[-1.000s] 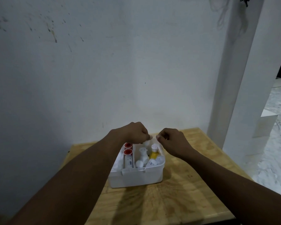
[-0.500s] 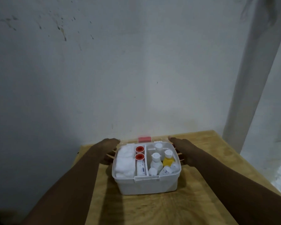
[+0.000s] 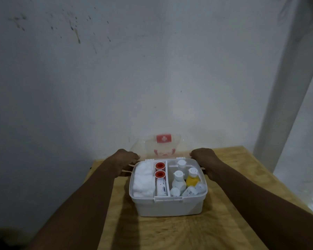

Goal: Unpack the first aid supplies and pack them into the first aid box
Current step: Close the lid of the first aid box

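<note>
The white first aid box stands on the wooden table. Its compartments hold cotton wool, two red-capped rolls, a white tube, white bottles, a yellow bottle and small vials. The clear lid, with a red cross label, stands nearly upright behind the box. My left hand holds the lid's lower left corner. At its lower right corner is my right hand, gripping it too. The fingertips are partly hidden behind the box rim.
A stained white wall rises right behind the table. A white pillar stands at the right, close to the table's far right corner. The table's left edge drops into shadow.
A second ago both hands were pinched above the bottles. They moved to the box's back corners, and the lid has swung up from lying flat behind the box to nearly upright.
</note>
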`<state>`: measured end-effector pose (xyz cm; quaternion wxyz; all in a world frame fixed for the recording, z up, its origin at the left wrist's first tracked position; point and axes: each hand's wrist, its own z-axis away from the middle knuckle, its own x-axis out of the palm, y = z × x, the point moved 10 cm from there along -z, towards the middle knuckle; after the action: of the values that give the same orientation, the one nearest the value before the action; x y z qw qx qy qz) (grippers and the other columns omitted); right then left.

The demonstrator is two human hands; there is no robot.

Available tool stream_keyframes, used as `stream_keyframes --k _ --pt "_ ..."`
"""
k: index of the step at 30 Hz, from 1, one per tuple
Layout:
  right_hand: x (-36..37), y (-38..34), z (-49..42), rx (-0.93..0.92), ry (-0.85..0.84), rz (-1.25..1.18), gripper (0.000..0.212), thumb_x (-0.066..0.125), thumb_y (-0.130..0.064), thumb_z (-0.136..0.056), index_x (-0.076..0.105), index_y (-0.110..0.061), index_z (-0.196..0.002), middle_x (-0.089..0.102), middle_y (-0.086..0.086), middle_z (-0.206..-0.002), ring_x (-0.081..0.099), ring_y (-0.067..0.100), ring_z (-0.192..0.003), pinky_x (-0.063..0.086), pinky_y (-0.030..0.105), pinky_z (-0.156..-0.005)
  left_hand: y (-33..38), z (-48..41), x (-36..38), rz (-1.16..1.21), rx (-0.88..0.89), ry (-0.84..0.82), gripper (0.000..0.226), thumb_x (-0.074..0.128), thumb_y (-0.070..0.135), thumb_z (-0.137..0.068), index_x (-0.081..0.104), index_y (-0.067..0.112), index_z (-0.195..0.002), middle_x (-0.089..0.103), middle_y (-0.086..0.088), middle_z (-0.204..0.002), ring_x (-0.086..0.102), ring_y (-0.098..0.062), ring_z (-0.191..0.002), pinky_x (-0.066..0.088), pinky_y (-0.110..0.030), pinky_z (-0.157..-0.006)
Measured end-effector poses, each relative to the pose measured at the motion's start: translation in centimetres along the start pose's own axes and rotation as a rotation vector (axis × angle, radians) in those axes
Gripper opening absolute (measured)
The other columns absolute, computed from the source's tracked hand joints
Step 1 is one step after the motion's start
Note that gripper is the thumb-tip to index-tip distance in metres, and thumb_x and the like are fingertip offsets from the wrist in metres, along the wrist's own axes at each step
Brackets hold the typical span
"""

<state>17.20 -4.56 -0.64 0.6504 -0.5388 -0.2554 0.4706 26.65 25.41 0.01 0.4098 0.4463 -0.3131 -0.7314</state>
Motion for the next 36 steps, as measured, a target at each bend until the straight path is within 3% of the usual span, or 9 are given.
stream_keyframes --k 4,10,13,19,24,27,31,33,36 --pt "0.1 -0.9 0.3 -0.04 -0.009 -0.053 0.019 0.058 -0.008 -0.088 0.063 -0.008 -0.106 0.068 0.016 -0.101 0.06 0.027 -0.079 0.049 0.034 -0.067 0.9 0.6 -0.1 0.037 0.014 -0.03 0.026 0.066 0.025 -0.09 0.066 0.006 -0.108 0.076 -0.012 -0.099 0.07 -0.032 -0.094 0.057 -0.043 -0.088" --pt "-0.9 -2.4 1.4 -0.1 0.013 -0.123 0.016 0.058 -0.017 -0.089 0.068 -0.015 -0.101 0.07 0.012 -0.107 0.062 0.024 -0.083 0.054 0.038 -0.074 2.1 1.4 -0.7 0.155 0.078 -0.04 0.04 0.047 0.042 -0.101 0.063 0.008 -0.115 0.071 -0.013 -0.11 0.067 -0.031 -0.097 0.05 -0.044 -0.095" --pt "-1.7 -3.0 2.5 -0.109 0.046 -0.113 0.017 0.057 -0.023 -0.087 0.07 -0.017 -0.099 0.071 0.005 -0.103 0.065 0.024 -0.093 0.054 0.043 -0.087 2.3 2.0 -1.0 0.176 0.096 -0.031 0.052 0.036 0.051 -0.103 0.063 0.009 -0.117 0.07 -0.013 -0.113 0.065 -0.032 -0.103 0.047 -0.044 -0.095" --pt "-3.1 -3.6 4.9 -0.151 0.041 -0.065 0.028 0.051 -0.025 -0.089 0.073 -0.014 -0.102 0.072 0.0 -0.1 0.064 0.019 -0.09 0.047 0.034 -0.072 2.4 3.6 -1.8 0.134 0.147 -0.022 0.057 0.042 0.06 -0.097 0.065 0.012 -0.117 0.069 -0.009 -0.116 0.064 -0.03 -0.105 0.046 -0.043 -0.095" --pt "-3.8 -3.3 6.5 -0.204 0.041 -0.007 0.024 0.058 -0.03 -0.09 0.072 -0.011 -0.087 0.074 0.001 -0.094 0.067 0.023 -0.089 0.047 0.035 -0.072 1.6 4.9 -2.6 0.066 0.166 -0.008 0.048 0.052 0.055 -0.096 0.069 0.012 -0.107 0.071 -0.008 -0.111 0.066 -0.029 -0.101 0.047 -0.044 -0.094" --pt "-3.7 -2.9 7.1 -0.289 0.028 0.098 0.026 0.061 -0.034 -0.092 0.075 -0.013 -0.087 0.074 0.001 -0.094 0.068 0.024 -0.093 0.051 0.035 -0.074 0.8 5.7 -2.3 -0.035 0.156 -0.025 0.045 0.053 0.051 -0.097 0.071 0.011 -0.104 0.07 -0.007 -0.113 0.064 -0.03 -0.105 0.048 -0.044 -0.096" --pt "-2.7 -3.2 8.1 -0.462 0.06 0.329 0.031 0.063 -0.044 -0.09 0.07 -0.015 -0.099 0.07 -0.002 -0.104 0.065 0.019 -0.1 0.054 0.039 -0.088 0.4 6.2 -1.6 -0.081 0.159 -0.007 0.043 0.055 0.049 -0.097 0.065 0.012 -0.114 0.066 -0.008 -0.121 0.063 -0.029 -0.104 0.05 -0.046 -0.098" --pt "-1.6 -3.9 9.3 -0.565 0.112 0.476 0.046 0.061 -0.055 -0.087 0.064 -0.018 -0.114 0.065 -0.002 -0.117 0.059 0.018 -0.111 0.05 0.037 -0.092 0.8 6.5 -1.0 -0.072 0.174 0.009 0.051 0.054 0.055 -0.095 0.058 0.012 -0.122 0.063 -0.007 -0.123 0.062 -0.029 -0.103 0.051 -0.047 -0.095" --pt "0.9 -4.4 10.9 -0.668 0.115 0.655 0.066 0.054 -0.07 -0.08 0.056 -0.026 -0.129 0.055 0.001 -0.135 0.047 0.023 -0.127 0.044 0.046 -0.103 1.6 7.2 0.8 -0.084 0.222 0.031 0.061 0.047 0.066 -0.092 0.051 0.017 -0.129 0.058 -0.006 -0.126 0.06 -0.031 -0.11 0.052 -0.048 -0.095"
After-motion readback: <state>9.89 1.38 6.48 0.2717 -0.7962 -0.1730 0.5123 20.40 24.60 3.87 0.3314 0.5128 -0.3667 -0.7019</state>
